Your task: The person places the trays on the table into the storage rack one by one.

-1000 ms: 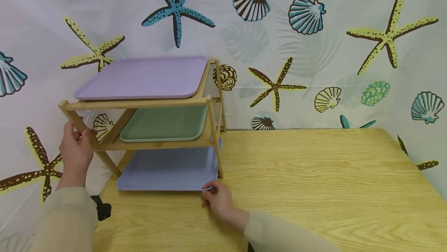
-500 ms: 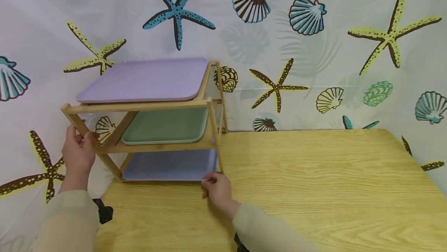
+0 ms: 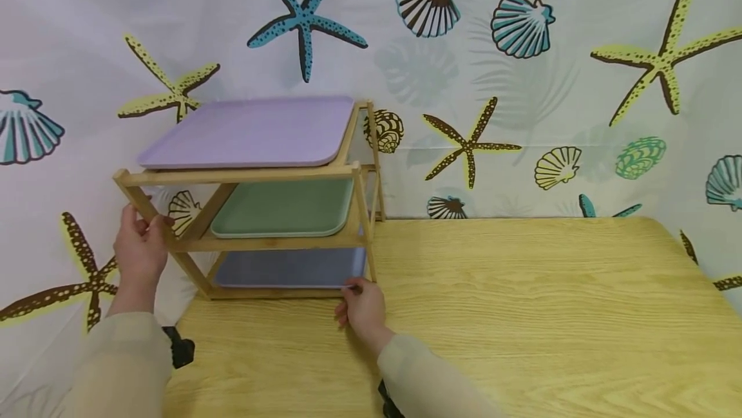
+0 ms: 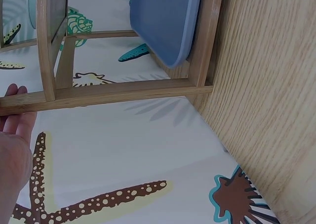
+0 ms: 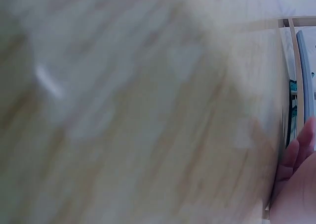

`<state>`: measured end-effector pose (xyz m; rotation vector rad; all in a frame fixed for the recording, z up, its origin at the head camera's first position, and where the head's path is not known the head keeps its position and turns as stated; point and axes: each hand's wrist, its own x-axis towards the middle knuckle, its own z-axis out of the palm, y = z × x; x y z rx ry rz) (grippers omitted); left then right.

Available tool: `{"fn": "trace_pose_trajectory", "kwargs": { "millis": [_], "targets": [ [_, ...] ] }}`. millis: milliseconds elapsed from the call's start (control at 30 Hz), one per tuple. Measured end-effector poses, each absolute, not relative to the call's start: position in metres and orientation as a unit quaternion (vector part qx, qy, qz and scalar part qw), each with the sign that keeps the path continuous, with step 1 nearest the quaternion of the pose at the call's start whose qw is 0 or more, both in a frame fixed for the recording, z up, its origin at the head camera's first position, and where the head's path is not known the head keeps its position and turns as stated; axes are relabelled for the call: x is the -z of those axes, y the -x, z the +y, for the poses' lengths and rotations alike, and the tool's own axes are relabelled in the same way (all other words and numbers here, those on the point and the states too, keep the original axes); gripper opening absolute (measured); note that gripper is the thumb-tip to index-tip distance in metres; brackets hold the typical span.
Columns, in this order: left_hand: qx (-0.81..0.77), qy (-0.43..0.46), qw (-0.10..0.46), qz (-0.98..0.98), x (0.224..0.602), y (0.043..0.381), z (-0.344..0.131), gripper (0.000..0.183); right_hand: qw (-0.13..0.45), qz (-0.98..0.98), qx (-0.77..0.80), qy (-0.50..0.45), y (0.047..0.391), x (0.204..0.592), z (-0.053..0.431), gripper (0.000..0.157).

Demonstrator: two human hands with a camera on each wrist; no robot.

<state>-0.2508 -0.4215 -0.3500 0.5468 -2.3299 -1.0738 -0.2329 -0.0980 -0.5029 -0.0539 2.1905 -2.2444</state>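
A three-tier wooden rack (image 3: 278, 243) stands at the table's left end. A lilac tray (image 3: 249, 134) lies on its top tier, a green tray (image 3: 284, 209) on the middle one, and a blue tray (image 3: 290, 268) on the lowest. My left hand (image 3: 141, 247) grips the rack's left front post; in the left wrist view its fingers (image 4: 23, 125) wrap that wood. At the blue tray's right front corner, my right hand (image 3: 365, 312) pinches the rim with thumb and fingers. The right wrist view shows only part of that hand (image 5: 298, 169) beside the tray's edge.
The wood-grain table (image 3: 522, 302) extends to the right of the rack. Behind and at both sides hangs a white curtain (image 3: 522, 102) printed with starfish and shells. The rack's left side is close to the curtain.
My right hand has pushed the blue tray back into the lowest tier, so the rack's bottom front rail now shows. My left hand has kept its grip on the post.
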Motion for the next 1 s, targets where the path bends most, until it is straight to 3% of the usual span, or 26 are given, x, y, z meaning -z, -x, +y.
{"fn": "trace_pose_trajectory", "kwargs": {
  "millis": [233,567,1000],
  "targets": [
    [0.393,-0.176,0.289,-0.855,0.351,0.252,-0.417,0.041,-0.004,0.71,0.704,0.011,0.237,0.503,-0.099,0.015],
    [0.368,-0.189,0.269,-0.87,0.35,0.257,-0.415,0.041,0.005,0.656,0.753,0.049,0.237,0.503,-0.092,0.031],
    [0.379,-0.205,0.27,-0.861,0.341,0.25,-0.426,0.043,0.121,0.627,0.759,0.126,0.214,0.474,-0.058,0.034]
  ]
}}
